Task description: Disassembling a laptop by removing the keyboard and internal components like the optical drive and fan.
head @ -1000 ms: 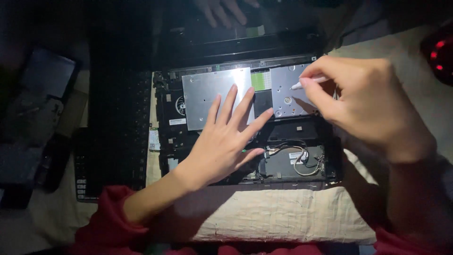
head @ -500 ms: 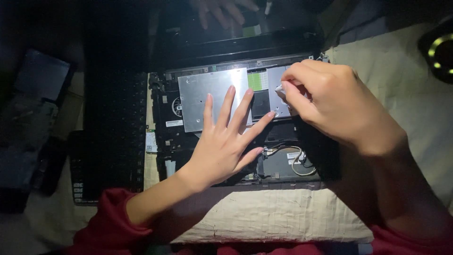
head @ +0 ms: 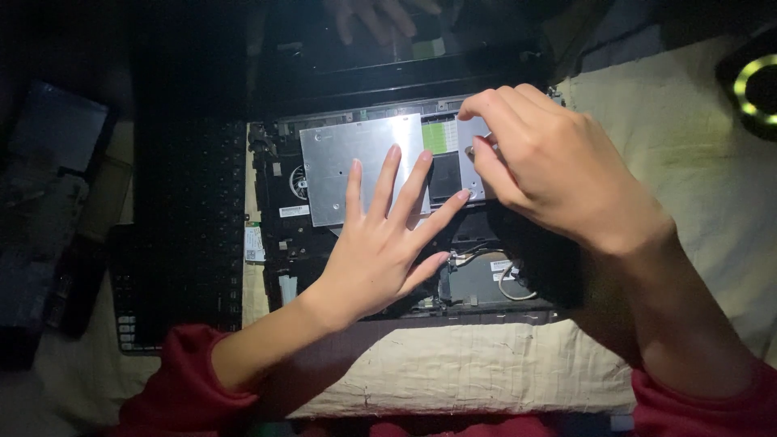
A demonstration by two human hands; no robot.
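An opened laptop (head: 405,235) lies on a pale cloth (head: 486,372) under a tight pool of light, its insides bare. One silver plate (head: 356,166) covers the upper middle of the laptop; a green board (head: 438,136) shows just right of the plate, and a small fan (head: 298,182) sits just left of it.

The left hand (head: 380,251) lies flat and open on the laptop, five fingers (head: 388,174) spread, with the tips of three resting on the plate's lower right part and holding nothing. The right hand (head: 550,170) is bunched over the laptop's upper right corner, thumb and forefinger pinched together against a second, smaller silver piece (head: 473,162) just right of the green board. What, if anything, sits inside that pinch cannot be told, as the knuckles hide it.

Below the plate, white wires (head: 506,279) loop over a dark panel near the laptop's lower right edge, between the two wrists. One black keyboard (head: 186,235) lies just left of the laptop, touching its side. Farther left, in the gloom, a dark flat device (head: 57,137) is barely readable. One ring light (head: 753,85) glows green at the far right, well apart from the laptop. Above the laptop, another person's hand (head: 380,16) shows faintly. Both arms wear red sleeves (head: 174,384).
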